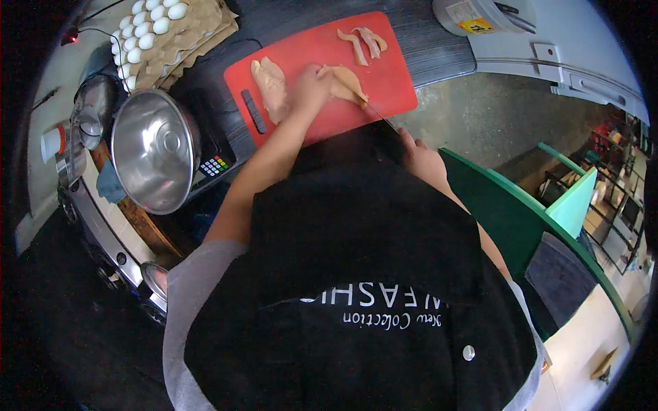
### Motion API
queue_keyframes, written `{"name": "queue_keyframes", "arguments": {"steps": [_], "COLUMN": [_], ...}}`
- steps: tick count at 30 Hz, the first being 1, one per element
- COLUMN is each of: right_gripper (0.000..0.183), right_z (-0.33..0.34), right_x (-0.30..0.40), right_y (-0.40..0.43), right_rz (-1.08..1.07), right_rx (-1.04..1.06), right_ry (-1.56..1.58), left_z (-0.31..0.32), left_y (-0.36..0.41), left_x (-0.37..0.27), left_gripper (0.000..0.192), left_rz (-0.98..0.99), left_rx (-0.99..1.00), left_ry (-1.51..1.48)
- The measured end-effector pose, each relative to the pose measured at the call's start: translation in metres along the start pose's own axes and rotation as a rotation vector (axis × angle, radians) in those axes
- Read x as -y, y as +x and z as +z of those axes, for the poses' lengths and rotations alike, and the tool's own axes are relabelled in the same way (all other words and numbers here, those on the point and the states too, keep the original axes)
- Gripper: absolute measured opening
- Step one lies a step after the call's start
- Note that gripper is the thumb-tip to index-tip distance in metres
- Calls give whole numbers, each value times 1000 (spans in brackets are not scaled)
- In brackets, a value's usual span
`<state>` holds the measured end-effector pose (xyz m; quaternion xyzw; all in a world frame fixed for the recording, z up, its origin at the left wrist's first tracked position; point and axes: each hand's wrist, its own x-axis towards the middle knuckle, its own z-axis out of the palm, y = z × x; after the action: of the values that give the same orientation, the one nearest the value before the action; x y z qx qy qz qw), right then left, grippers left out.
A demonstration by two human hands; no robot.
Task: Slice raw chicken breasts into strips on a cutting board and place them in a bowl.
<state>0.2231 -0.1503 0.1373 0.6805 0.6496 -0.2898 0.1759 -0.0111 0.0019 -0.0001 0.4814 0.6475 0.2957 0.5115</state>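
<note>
On a red plastic cutting board (380, 92), my left hand (312, 88) presses on a piece of raw chicken breast (343, 83), its fingers at the left end of the meat. My right hand (422, 155) grips a knife (381, 117) just past the board's near edge; the blade's tip touches the right end of that piece. Another raw chicken breast (271, 88) lies left of my left hand, partly behind the forearm. A few narrow strips of meat (369, 43) rest near the board's far right corner.
Left of the board stand a steel bowl (153, 149) and a device with a keypad (214, 165), probably a scale. Egg trays (198, 43) with white eggs are at the far left. A white bucket (452, 15) holding utensils stands far right. A green panel (493, 205) is beside my right arm.
</note>
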Motion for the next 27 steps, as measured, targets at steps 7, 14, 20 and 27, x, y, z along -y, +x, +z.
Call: {"name": "queue_keyframes", "arguments": {"steps": [7, 14, 20, 27], "right_gripper": [52, 36, 30, 36], "right_z": [13, 18, 20, -10], "right_x": [-17, -3, -4, 24], "right_y": [1, 51, 50, 56], "right_rz": [-55, -116, -106, -123], "right_rx": [-153, -245, -330, -262], "right_ry": [164, 278, 356, 153], "left_z": [-2, -5, -13, -7], "left_y": [-1, 5, 13, 9], "left_x": [-7, 0, 21, 20], "left_gripper": [28, 27, 28, 32], "left_rz": [-34, -41, 45, 94], "left_rx": [19, 24, -95, -116], "left_ry": [-48, 12, 50, 74]}}
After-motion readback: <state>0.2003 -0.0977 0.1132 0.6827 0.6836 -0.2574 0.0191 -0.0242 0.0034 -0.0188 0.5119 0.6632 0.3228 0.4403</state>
